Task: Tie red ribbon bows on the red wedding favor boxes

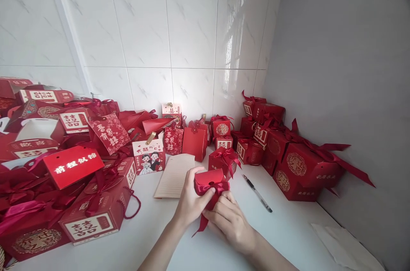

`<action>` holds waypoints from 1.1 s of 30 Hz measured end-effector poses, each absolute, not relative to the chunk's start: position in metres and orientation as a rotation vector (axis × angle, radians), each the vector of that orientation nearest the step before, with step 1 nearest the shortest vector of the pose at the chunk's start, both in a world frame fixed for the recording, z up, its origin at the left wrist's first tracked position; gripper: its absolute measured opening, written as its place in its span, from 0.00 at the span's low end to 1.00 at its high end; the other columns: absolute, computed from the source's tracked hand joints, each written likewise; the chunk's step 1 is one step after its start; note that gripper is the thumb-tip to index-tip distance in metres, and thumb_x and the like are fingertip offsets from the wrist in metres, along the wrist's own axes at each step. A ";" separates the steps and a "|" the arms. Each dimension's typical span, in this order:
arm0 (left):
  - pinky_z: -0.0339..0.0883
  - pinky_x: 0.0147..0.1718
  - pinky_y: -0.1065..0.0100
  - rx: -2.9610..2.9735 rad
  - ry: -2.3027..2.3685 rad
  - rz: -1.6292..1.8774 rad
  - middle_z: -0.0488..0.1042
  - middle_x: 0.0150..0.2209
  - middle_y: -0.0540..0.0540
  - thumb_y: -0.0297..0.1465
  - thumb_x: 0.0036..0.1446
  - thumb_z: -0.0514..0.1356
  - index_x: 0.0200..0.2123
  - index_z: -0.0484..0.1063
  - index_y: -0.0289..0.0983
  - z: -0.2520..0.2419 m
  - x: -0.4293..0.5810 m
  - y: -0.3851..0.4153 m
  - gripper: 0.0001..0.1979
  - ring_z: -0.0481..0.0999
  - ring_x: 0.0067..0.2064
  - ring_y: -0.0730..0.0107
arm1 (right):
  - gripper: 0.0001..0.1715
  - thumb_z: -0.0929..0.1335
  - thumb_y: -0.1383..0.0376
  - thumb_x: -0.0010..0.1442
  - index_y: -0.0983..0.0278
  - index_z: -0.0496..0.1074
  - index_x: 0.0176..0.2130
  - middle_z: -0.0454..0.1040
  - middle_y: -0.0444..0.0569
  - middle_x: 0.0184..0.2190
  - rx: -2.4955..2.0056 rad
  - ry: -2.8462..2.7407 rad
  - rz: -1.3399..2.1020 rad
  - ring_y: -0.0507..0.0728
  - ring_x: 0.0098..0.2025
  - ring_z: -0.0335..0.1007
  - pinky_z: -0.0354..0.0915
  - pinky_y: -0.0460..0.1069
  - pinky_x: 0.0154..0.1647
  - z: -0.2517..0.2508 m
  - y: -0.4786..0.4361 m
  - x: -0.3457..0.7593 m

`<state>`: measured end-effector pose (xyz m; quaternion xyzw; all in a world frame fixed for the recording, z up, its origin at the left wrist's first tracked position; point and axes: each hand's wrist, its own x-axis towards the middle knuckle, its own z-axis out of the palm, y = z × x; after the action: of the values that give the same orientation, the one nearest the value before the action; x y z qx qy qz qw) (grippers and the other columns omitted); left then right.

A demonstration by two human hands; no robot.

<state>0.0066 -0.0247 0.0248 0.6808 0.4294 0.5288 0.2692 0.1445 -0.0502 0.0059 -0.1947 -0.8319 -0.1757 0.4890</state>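
A small red gift box with a dark red ribbon is held up in front of me, above the white table. My left hand grips the box from its left side, the thumb pressed on the ribbon at the front. At the lower right, my right hand has its fingers curled against the box and ribbon. One ribbon tail hangs down between the hands. The fingers partly hide the knot and the lower part of the box.
An open lined notebook lies behind my left hand. To the right is a pen. Red boxes pile up on the left; more ribboned boxes stack by the grey wall. White paper lies at the lower right.
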 end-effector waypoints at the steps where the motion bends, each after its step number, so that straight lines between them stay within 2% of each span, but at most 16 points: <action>1: 0.60 0.53 0.57 1.935 1.158 1.435 0.65 0.49 0.44 0.29 0.50 0.59 0.42 0.64 0.40 0.025 0.006 -0.023 0.14 0.66 0.53 0.59 | 0.09 0.62 0.74 0.59 0.66 0.70 0.36 0.69 0.45 0.21 -0.480 -2.022 -0.421 0.52 0.26 0.57 0.55 0.49 0.30 0.006 -0.050 0.144; 3: 0.59 0.53 0.59 2.091 1.138 1.394 0.64 0.50 0.45 0.27 0.52 0.57 0.33 0.69 0.40 0.025 0.004 -0.021 0.04 0.65 0.54 0.59 | 0.09 0.63 0.74 0.59 0.65 0.70 0.37 0.70 0.45 0.22 -0.489 -2.022 -0.412 0.52 0.26 0.58 0.55 0.49 0.30 0.006 -0.051 0.145; 5: 0.62 0.51 0.61 2.143 1.144 1.345 0.64 0.49 0.46 0.26 0.53 0.56 0.28 0.70 0.40 0.025 0.002 -0.021 0.05 0.67 0.52 0.61 | 0.09 0.63 0.75 0.59 0.65 0.70 0.37 0.71 0.44 0.22 -0.488 -2.023 -0.410 0.52 0.26 0.58 0.55 0.49 0.30 0.006 -0.051 0.145; 11: 0.64 0.48 0.64 2.092 1.175 1.375 0.66 0.46 0.47 0.25 0.52 0.58 0.27 0.71 0.40 0.026 0.003 -0.024 0.05 0.70 0.49 0.65 | 0.10 0.61 0.74 0.60 0.66 0.70 0.36 0.67 0.42 0.19 -0.470 -2.017 -0.446 0.51 0.23 0.56 0.52 0.49 0.28 0.007 -0.052 0.145; 20: 0.64 0.48 0.66 2.042 1.162 1.403 0.67 0.45 0.47 0.25 0.51 0.58 0.26 0.73 0.40 0.026 0.004 -0.022 0.06 0.70 0.49 0.65 | 0.08 0.61 0.72 0.60 0.66 0.69 0.35 0.65 0.41 0.18 -0.413 -2.029 -0.432 0.50 0.21 0.53 0.52 0.50 0.28 0.006 -0.061 0.134; 24: 0.65 0.48 0.66 2.062 1.131 1.370 0.67 0.46 0.46 0.25 0.51 0.58 0.27 0.73 0.40 0.026 0.002 -0.019 0.05 0.70 0.49 0.64 | 0.14 0.57 0.60 0.62 0.65 0.66 0.36 0.65 0.44 0.20 -0.483 -1.961 -0.234 0.52 0.22 0.57 0.54 0.51 0.29 0.013 -0.055 0.150; 27: 0.65 0.48 0.65 2.059 1.130 1.336 0.66 0.47 0.47 0.25 0.51 0.58 0.27 0.73 0.40 0.026 0.001 -0.019 0.06 0.70 0.49 0.65 | 0.12 0.58 0.61 0.61 0.63 0.62 0.28 0.63 0.43 0.20 -0.851 -1.801 -0.068 0.52 0.22 0.56 0.54 0.49 0.28 0.021 -0.042 0.172; 30: 0.65 0.49 0.64 2.068 1.134 1.310 0.66 0.47 0.47 0.25 0.51 0.58 0.27 0.73 0.41 0.026 0.000 -0.020 0.05 0.70 0.49 0.64 | 0.21 0.57 0.53 0.60 0.62 0.58 0.22 0.60 0.42 0.18 -1.235 -1.646 0.259 0.52 0.22 0.55 0.53 0.47 0.25 0.027 -0.032 0.185; 33: 0.65 0.48 0.64 2.121 1.090 1.297 0.66 0.48 0.47 0.25 0.51 0.58 0.27 0.72 0.40 0.025 0.000 -0.022 0.05 0.70 0.49 0.64 | 0.26 0.56 0.46 0.58 0.61 0.53 0.20 0.56 0.41 0.17 -1.329 -1.566 0.498 0.52 0.22 0.52 0.52 0.46 0.23 0.028 -0.031 0.179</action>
<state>0.0001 -0.0216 0.0253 0.7636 0.3925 0.4669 0.2117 0.1794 -0.0306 0.0284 -0.5476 -0.6451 0.2052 0.4919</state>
